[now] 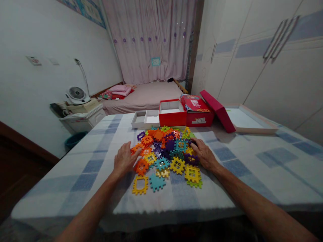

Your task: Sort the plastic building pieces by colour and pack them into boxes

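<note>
A heap of colourful plastic building tiles with toothed edges lies on the table, several of them shaped like window frames. My left hand [124, 157] is at the heap's left side, thumb and fingers apart, with the thumb by the orange tiles [141, 166]. On the opposite side, my right hand [204, 154] rests against the heap with its fingers spread, near a purple tile [191, 159]. Closest to me lie a yellow frame tile [134, 185], a teal tile [157, 182] and a yellow window tile [192, 173] over a green one. Other tiles are partly buried.
Behind the heap stand a small white divided box [135, 125], an open red box [173, 119] and a red printed carton [200, 119]. A red lid [219, 109] leans on the carton beside a shallow white tray [254, 130]. A checked cloth [96, 168] covers the table.
</note>
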The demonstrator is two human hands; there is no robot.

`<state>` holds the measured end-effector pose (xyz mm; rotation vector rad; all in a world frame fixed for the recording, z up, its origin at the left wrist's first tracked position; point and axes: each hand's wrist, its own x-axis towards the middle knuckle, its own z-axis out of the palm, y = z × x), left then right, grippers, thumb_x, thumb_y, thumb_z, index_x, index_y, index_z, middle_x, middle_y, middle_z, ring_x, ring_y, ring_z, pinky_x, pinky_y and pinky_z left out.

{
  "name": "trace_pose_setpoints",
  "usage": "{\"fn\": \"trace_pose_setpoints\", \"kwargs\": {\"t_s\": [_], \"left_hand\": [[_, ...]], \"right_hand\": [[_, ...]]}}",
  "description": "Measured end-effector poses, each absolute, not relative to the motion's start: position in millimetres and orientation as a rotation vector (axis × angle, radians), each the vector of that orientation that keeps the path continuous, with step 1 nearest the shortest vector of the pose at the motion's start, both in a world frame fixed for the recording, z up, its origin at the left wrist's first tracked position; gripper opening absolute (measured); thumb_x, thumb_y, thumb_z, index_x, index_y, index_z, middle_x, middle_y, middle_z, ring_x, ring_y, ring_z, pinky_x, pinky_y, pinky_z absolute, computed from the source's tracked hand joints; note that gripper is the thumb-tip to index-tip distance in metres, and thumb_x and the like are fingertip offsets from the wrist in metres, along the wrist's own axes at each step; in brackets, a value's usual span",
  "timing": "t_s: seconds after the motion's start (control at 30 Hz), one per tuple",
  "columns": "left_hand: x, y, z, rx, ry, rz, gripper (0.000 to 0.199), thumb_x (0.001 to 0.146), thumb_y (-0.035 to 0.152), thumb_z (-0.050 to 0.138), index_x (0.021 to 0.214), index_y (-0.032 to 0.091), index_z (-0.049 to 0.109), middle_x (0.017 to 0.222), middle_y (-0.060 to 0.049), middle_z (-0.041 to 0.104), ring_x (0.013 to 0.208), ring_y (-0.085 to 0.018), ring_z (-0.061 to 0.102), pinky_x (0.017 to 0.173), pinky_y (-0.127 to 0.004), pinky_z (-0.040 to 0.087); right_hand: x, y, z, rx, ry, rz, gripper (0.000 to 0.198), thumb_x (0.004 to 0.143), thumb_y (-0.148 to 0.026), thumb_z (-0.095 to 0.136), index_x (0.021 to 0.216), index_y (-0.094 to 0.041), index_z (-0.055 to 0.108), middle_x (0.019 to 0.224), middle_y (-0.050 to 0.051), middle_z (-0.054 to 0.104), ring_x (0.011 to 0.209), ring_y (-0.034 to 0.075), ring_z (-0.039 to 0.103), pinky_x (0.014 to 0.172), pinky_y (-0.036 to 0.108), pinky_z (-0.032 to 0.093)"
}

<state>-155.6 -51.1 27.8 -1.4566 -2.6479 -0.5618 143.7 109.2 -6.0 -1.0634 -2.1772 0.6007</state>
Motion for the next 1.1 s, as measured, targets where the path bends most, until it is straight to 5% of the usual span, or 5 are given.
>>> {"fn": "trace_pose_setpoints", "kwargs": {"t_s": [0.23,0.67,0.93,1.1], "left_hand": [[-159.3,-37.7,27.0,-1.545,-2.729,-0.371,0.076,0.077,0.065,0.055,0.136,0.018,0.047,0.123,-0.016,0.059,0.113,-0.034,0.054,0.089,-0.043,0.046],[-148.9,20.1,20.1,-1.737,-2.66,-1.081,0.047,0.069,0.036,0.073,0.111,0.016,0.064,0.095,-0.01,0.071,0.088,-0.024,0.067,0.075,-0.032,0.051],[-133.4,27.0,33.3,-1.589,-2.653,-1.52,0.032,0.071,0.022,0.062,0.101,0.013,0.067,0.077,-0.004,0.071,0.07,-0.017,0.067,0.065,-0.026,0.052],[-113.3,38.0,51.1,-1.59,-2.513,-1.484,0.024,0.073,0.017,0.058,0.094,0.015,0.07,0.087,-0.004,0.066,0.075,-0.015,0.064,0.076,-0.027,0.051]], "right_hand": [[143.8,111.5,-8.4,-1.062,-2.192,0.591,0.041,0.094,-0.043,0.032,0.122,-0.021,0.053,0.123,0.01,0.057,0.116,0.023,0.052,0.103,0.041,0.038],[143.3,109.5,-6.2,-1.101,-2.239,0.546,0.042,0.093,-0.041,0.033,0.122,-0.019,0.054,0.122,0.01,0.058,0.115,0.023,0.053,0.1,0.04,0.04],[142.6,110.0,-7.6,-1.083,-2.237,0.516,0.041,0.094,-0.041,0.034,0.12,-0.018,0.056,0.12,0.01,0.059,0.113,0.022,0.054,0.099,0.039,0.041],[142.6,109.9,-7.3,-1.087,-2.242,0.491,0.04,0.094,-0.04,0.033,0.119,-0.019,0.057,0.119,0.009,0.06,0.112,0.022,0.054,0.098,0.039,0.041]]}}
